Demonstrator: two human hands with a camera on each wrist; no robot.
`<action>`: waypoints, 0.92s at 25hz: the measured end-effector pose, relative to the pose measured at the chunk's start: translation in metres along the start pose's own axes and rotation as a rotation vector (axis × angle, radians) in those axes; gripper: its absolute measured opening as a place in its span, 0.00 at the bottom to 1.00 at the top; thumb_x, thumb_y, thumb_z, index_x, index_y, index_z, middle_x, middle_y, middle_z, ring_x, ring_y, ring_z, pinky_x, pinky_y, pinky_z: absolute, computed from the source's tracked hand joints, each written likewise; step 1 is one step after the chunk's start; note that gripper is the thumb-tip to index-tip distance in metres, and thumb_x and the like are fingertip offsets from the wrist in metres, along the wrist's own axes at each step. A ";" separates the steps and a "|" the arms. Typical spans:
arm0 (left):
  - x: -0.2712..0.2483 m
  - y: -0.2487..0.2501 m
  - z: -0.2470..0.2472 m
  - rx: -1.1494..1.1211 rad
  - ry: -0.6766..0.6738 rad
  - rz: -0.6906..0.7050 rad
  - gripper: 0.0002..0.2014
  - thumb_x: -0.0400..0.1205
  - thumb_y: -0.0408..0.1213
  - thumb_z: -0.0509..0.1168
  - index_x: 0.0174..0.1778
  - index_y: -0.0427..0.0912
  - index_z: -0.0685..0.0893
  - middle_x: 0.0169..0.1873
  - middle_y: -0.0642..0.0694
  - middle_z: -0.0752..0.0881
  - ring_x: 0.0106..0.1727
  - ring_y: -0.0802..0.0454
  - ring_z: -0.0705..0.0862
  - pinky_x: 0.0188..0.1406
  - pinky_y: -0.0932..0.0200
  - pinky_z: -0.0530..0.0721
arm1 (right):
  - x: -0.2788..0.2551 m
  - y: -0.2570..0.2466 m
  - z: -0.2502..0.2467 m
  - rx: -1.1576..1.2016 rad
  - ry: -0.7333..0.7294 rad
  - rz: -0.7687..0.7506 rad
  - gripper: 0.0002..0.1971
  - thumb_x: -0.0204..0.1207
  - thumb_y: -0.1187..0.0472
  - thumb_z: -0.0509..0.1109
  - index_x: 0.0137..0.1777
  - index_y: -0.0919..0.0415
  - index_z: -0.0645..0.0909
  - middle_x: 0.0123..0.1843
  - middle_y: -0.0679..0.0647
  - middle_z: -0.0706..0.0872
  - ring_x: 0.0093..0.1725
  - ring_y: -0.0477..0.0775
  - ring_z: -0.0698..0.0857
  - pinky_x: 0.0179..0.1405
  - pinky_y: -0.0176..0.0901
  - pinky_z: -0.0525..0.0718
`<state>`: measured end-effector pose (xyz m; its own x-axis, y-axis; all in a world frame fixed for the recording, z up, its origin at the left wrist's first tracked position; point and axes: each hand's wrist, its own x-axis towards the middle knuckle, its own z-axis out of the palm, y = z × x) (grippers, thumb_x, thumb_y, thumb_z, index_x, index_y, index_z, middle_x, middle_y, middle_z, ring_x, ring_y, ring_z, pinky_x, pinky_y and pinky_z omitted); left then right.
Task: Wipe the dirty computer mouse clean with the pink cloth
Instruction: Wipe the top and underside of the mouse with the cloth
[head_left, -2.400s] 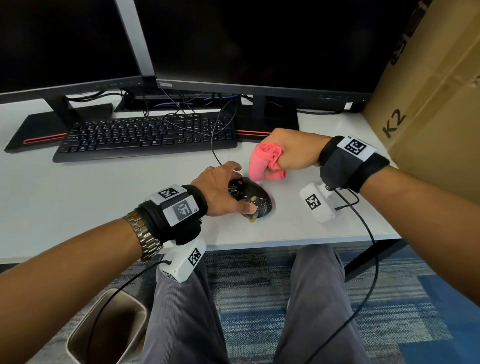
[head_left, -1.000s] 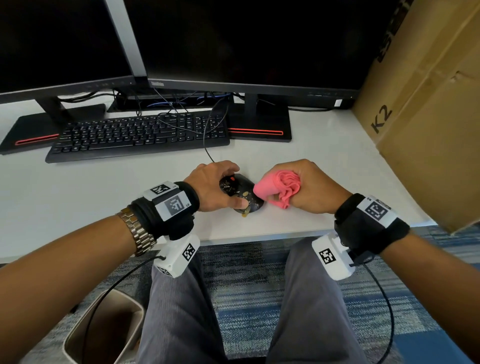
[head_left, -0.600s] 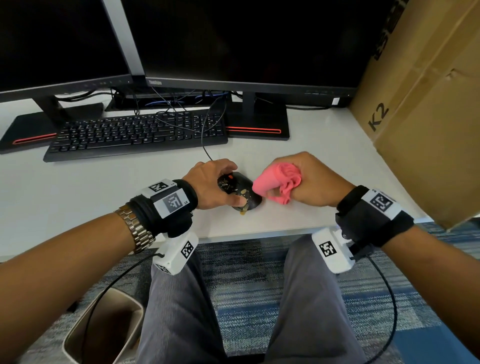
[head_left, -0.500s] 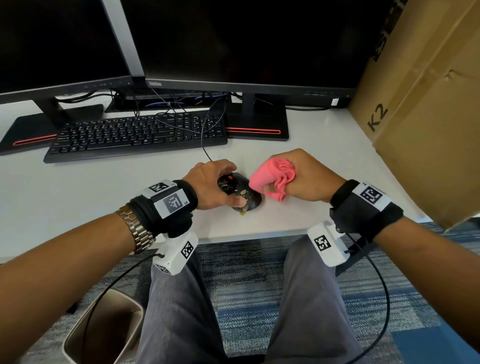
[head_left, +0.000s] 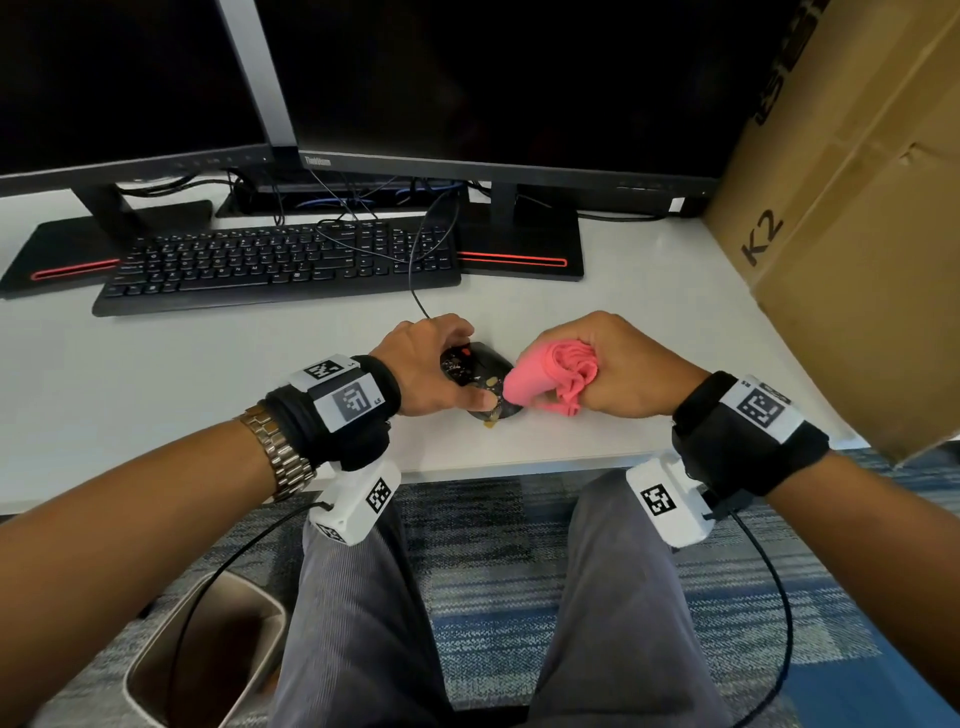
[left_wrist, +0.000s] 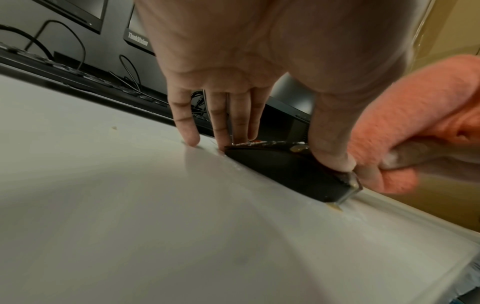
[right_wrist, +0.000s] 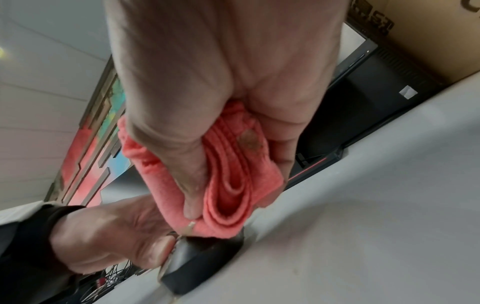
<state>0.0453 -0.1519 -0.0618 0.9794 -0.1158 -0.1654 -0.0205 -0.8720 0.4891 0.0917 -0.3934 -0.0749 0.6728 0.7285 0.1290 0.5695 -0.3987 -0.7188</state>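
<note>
Gripping both task items at once: right hand (head_left: 618, 364) curled tight round the bunched pink terry cloth (head_left: 545, 379), left hand (head_left: 431, 369) clamped on the small black, smeared computer mouse (head_left: 478, 371), thumb on its near flank, fingers down over its far side.

Landmark taken: the mouse, sitting on the white desk (head_left: 208, 374) near the front edge.

- Behind it, two big dark monitors (head_left: 493, 78) on black stands.
- Right of it, well apart, a tall brown cardboard box (head_left: 852, 218) marked K2.
- Behind and left, a black keyboard (head_left: 275, 265); the mouse's thin cable (head_left: 415, 270) runs back that way.
- Cloth's folded nose touches the mouse's right rear. Brown stain already on one fold in the right wrist view (right_wrist: 249, 139).
- Yellowish specks across the mouse top; a small tan crumb (left_wrist: 335, 207) on the desk just at its near end.

Step in hand, as I read it: wiping under way, early to middle, since grime is plainly left on the shell. Next move likely calls for dragging the cloth across the top toward the buttons while the left hand pins the body, probably shifting the thumb to expose the dirt beneath it.
</note>
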 end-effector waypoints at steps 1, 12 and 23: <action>0.000 0.000 0.000 0.004 0.000 0.001 0.42 0.65 0.56 0.78 0.75 0.48 0.72 0.69 0.50 0.81 0.70 0.49 0.79 0.71 0.51 0.75 | 0.003 -0.003 -0.002 -0.015 0.043 0.002 0.21 0.66 0.55 0.83 0.58 0.63 0.92 0.51 0.59 0.95 0.52 0.58 0.93 0.58 0.60 0.90; -0.002 -0.002 0.001 -0.016 -0.007 -0.003 0.43 0.66 0.55 0.78 0.76 0.48 0.70 0.71 0.50 0.80 0.72 0.49 0.77 0.72 0.50 0.74 | -0.014 -0.013 0.016 -0.149 0.026 -0.007 0.15 0.65 0.61 0.85 0.52 0.65 0.92 0.42 0.58 0.91 0.42 0.58 0.89 0.47 0.49 0.86; -0.003 0.003 -0.004 0.019 -0.089 0.007 0.46 0.68 0.51 0.77 0.80 0.48 0.63 0.75 0.44 0.77 0.74 0.44 0.76 0.74 0.46 0.73 | 0.018 -0.024 0.012 -0.192 0.106 0.028 0.14 0.70 0.60 0.74 0.35 0.74 0.82 0.32 0.68 0.85 0.31 0.62 0.76 0.39 0.48 0.76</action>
<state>0.0429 -0.1525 -0.0561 0.9574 -0.1629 -0.2382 -0.0316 -0.8796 0.4747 0.0845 -0.3644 -0.0635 0.7301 0.6566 0.1894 0.6223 -0.5244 -0.5811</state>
